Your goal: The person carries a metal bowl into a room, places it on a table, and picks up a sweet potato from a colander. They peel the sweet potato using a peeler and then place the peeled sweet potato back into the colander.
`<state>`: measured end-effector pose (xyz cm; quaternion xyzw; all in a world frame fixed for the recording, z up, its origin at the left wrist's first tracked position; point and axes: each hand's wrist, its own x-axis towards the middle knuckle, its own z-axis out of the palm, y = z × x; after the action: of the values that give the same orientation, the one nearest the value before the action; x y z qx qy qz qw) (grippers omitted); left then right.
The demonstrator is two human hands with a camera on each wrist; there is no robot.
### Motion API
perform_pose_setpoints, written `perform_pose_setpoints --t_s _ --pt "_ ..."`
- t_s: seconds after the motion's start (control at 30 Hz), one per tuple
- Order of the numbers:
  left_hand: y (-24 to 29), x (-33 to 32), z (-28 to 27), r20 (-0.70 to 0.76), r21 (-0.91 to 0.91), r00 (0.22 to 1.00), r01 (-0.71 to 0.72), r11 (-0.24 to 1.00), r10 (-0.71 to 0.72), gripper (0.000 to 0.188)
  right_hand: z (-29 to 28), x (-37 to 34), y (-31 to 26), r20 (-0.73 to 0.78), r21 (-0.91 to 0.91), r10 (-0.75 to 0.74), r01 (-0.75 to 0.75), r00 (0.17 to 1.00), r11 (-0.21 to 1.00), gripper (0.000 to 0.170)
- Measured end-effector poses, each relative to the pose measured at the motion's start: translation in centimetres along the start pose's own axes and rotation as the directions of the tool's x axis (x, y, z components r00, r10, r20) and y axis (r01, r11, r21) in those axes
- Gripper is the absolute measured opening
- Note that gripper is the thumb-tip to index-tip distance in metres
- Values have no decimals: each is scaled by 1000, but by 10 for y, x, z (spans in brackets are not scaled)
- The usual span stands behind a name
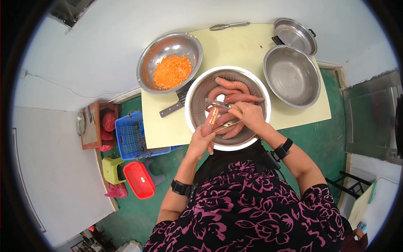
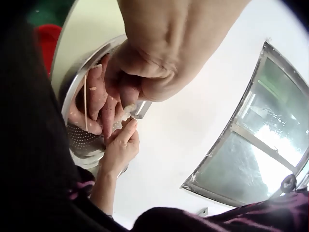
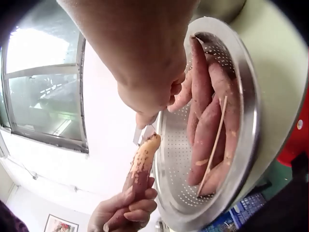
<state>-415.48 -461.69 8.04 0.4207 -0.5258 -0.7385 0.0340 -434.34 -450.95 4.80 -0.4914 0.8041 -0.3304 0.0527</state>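
In the head view, my left hand (image 1: 198, 143) grips the lower end of a reddish sweet potato (image 3: 139, 174) over a perforated metal colander (image 1: 199, 90). Its upper end is partly peeled, with pale flesh and specks of skin left. My right hand (image 1: 250, 115) holds a metal peeler (image 1: 215, 103) right at the peeled end; its handle is mostly hidden by the fingers. Several unpeeled sweet potatoes (image 1: 244, 98) lie in the colander beneath both hands. Across them rests a thin wooden stick (image 3: 213, 146).
A steel bowl (image 1: 145, 63) of shredded orange food (image 1: 173, 72) stands left of the colander, with a dark-handled knife (image 1: 171, 109) beside it. An empty steel bowl (image 1: 292, 77) and a pan (image 1: 299, 35) stand right. A metal-handled tool (image 1: 229, 26) lies at the back edge.
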Motion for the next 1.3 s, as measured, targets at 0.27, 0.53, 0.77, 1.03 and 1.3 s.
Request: perform_pose_setpoints --t_s 0.27,0.53,0.77,1.03,1.3 --pt "-1 2 -3 68 -107 996 60 992 -53 29 3 -7 -25 162 193 -158 126 974 973 29" --pt "-4 0 -10 50 -66 997 54 996 -51 32 1 2 10 134 34 297 -304 945 952 39" --pt "-9 2 -9 60 -139 998 40 989 -32 31 4 -9 -15 124 236 -79 48 989 971 31" --pt "-7 -6 -13 104 -125 994 1 992 12 30 2 -3 18 135 19 294 -299 946 954 39" --pt "-12 -1 -14 99 -111 995 20 994 -9 31 -5 -11 -6 223 382 90 -172 971 908 33"
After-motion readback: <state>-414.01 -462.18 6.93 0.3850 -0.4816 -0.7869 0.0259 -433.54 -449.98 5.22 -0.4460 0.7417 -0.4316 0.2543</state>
